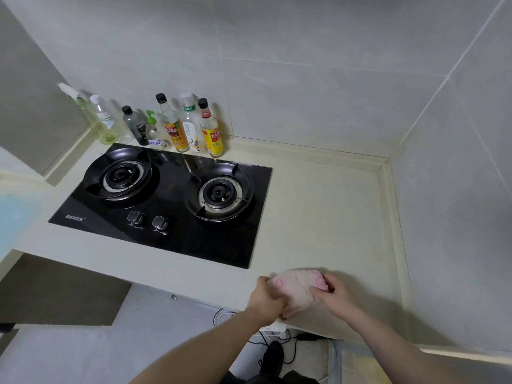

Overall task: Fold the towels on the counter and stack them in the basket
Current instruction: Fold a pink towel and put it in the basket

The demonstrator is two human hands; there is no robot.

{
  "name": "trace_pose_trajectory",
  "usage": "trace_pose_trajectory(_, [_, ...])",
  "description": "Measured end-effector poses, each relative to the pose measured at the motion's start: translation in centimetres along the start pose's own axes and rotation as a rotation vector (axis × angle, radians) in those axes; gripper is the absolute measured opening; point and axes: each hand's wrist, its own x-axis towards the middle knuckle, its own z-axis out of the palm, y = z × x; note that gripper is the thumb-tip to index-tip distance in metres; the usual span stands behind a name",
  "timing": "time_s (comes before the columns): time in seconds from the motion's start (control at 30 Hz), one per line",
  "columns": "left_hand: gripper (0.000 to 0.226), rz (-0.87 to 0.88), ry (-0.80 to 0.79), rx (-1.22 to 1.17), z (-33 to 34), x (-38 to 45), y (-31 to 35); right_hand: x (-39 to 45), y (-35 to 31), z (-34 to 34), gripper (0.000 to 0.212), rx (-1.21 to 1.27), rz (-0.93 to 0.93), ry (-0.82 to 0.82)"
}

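Both hands (266, 297) grip pink towel (296, 286), bottles (177, 126) upright

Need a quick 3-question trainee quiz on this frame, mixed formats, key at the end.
1. True or false: both hands hold the pink towel.
2. Multiple choice: where is the towel? A) on the stove's right burner B) at the counter's front edge, right of the gas stove C) in a basket
3. Short answer: what stands against the wall behind the stove?

Key:
1. True: the left hand grips its left end, the right hand its right end.
2. B. No basket is in view.
3. A row of bottles.
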Motion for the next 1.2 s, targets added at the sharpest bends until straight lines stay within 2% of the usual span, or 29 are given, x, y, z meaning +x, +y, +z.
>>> trace_pose_trajectory(0.13, [0.04, 0.087, -0.003, -0.273, -2.4, -3.0, 0.0, -1.6, -2.6, 0.9, 0.02, 0.103, -0.023, -0.004])
trace_pose_trajectory(0.27, [0.04, 0.153, 0.064, -0.478, -6.9, -5.1, -1.1, -3.4, -5.7, 3.6, 0.029, 0.157, -0.06, -0.089])
trace_pose_trajectory(0.5, [0.051, 0.194, 0.288, -0.535, -17.7, -9.2, -4.3, -6.5, -14.1, 11.7, 0.029, 0.185, -0.156, -0.218])
trace_pose_trajectory(0.8, [0.026, 0.344, 0.558, -0.545, -31.1, -16.8, -12.9, -12.8, -24.5, 26.5, 0.031, 0.085, -0.306, -0.391])
trace_pose_trajectory(0.93, [0.018, 0.324, 0.705, -0.617, -36.3, -20.1, -18.2, -15.6, -27.7, 33.9, 0.034, 0.015, -0.359, -0.508])
trace_pose_trajectory(1.2, [0.019, 0.252, 0.977, -0.788, -44.5, -26.3, -28.0, -20.2, -34.3, 48.0, 0.036, -0.131, -0.465, -0.747])
